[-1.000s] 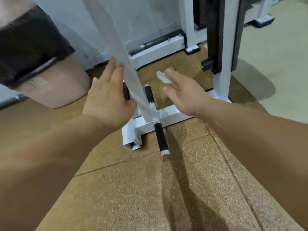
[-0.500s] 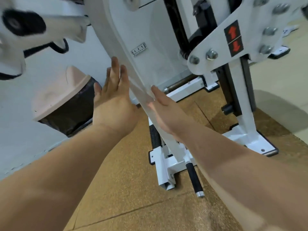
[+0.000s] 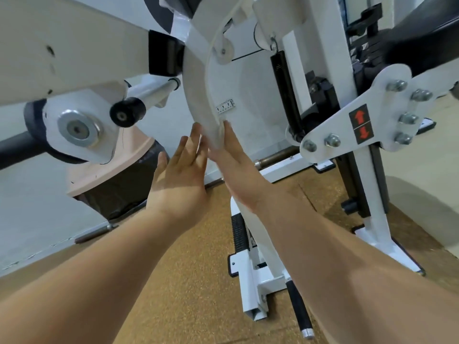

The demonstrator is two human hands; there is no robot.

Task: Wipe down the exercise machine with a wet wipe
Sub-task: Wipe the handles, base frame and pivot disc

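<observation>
A white exercise machine fills the view, with a curved white beam (image 3: 197, 95) running down its middle. My right hand (image 3: 236, 167) lies flat along the beam's right edge, fingers stretched upward. It presses the wet wipe (image 3: 216, 142) against the metal. Only a thin white edge of the wipe shows by the fingertips; the palm hides the remainder. My left hand (image 3: 181, 180) is open with its fingers apart, and its fingertips touch the beam's left side.
A pivot plate with red arrows and bolts (image 3: 360, 122) juts out at the right. A pink-lidded bin with a black bag (image 3: 116, 184) stands by the wall at left. The machine's white foot (image 3: 250, 276) and a black grip bar (image 3: 298, 309) rest on the brown rubber floor.
Both hands have slid up the beam from near its foot to its curved middle part. The view has tilted upward, and the right hand now lies flat on the beam.
</observation>
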